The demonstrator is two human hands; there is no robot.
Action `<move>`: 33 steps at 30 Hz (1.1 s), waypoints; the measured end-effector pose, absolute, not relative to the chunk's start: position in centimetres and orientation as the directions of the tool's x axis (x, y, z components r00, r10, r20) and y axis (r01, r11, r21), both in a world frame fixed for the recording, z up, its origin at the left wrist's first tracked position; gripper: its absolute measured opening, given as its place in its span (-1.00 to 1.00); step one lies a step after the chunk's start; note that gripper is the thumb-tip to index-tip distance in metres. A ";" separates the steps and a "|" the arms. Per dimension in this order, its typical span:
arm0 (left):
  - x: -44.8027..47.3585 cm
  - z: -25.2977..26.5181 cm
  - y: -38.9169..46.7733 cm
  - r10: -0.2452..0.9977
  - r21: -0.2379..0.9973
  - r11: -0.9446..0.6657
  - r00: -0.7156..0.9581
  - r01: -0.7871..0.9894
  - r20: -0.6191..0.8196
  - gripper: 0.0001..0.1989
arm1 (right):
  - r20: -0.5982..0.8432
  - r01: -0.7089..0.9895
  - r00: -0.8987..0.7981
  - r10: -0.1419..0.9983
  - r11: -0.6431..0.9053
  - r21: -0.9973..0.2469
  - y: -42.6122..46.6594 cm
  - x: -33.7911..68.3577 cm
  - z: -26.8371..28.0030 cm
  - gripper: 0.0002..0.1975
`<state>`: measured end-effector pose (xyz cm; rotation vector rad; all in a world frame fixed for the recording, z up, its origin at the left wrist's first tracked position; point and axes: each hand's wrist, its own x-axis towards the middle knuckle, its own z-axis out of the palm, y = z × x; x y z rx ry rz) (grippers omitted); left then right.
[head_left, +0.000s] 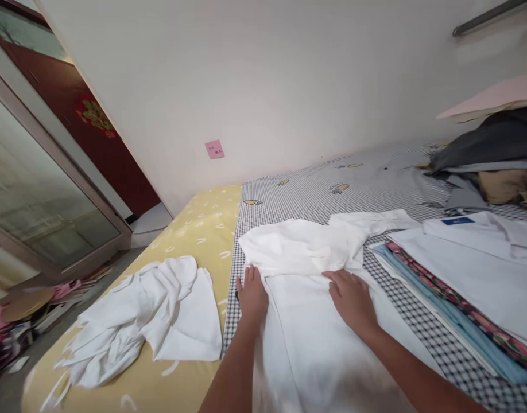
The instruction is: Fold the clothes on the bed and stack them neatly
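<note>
A white garment (302, 327) lies spread in front of me on the checked part of the bed. Its upper section is folded over, and a sleeve-like part (382, 222) sticks out at the far right. My left hand (251, 295) rests on the garment's left edge, fingers stretched out along the fold. On the right side of the same fold lies my right hand (352, 295), palm down with the thumb apart from the fingers. Neither hand visibly grips the cloth. To the left, a crumpled white cloth (149, 315) sits on the yellow bedding (212, 215).
A stack of folded clothes (474, 269), a white collared shirt on top, lies to the right. Behind it rises a pile of dark, tan and pink textiles (496, 137). The wall (289, 86) bounds the bed's far side. Assorted items (39, 310) cover the floor at left.
</note>
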<state>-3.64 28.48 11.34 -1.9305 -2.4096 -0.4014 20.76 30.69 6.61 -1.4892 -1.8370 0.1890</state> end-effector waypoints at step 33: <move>-4.7 7.3 30.2 0.906 0.124 0.223 -0.253 0.967 0.340 -0.41 | 0.274 0.871 -0.073 0.959 0.195 -0.451 41.3 16.8 13.0 -0.73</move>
